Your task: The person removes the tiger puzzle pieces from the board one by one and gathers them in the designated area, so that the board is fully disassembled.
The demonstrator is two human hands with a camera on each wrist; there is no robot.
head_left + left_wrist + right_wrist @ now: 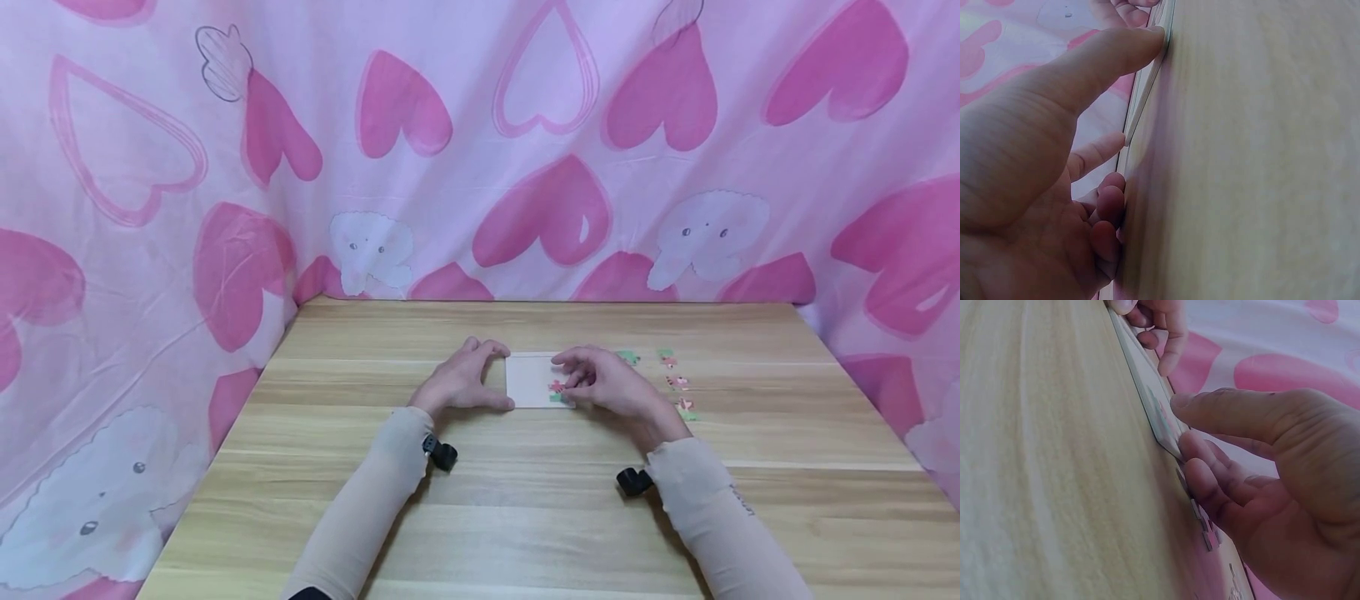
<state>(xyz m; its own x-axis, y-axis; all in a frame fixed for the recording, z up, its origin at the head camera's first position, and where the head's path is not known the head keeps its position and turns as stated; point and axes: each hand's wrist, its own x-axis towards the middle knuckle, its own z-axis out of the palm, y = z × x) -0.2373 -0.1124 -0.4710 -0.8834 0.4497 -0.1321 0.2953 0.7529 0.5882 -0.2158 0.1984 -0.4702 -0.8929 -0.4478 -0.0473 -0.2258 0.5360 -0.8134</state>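
A small white puzzle board (529,382) lies on the wooden table. My left hand (468,379) holds its left end, with the thumb at the near corner and the index finger at the far corner. In the board's near right corner sits a red and green puzzle piece (556,387). Over the right end reaches my right hand (609,379), its thumb (1210,412) extended to the piece and other fingertips (1200,478) right at the board's edge. The right index finger touches down close to the far edge of the board.
Right of the board, a green puzzle piece (630,357) lies partly behind the right hand. Farther right, several pieces (677,382) form a column. A pink heart-patterned curtain (525,150) borders the table (480,500) at the back and sides.
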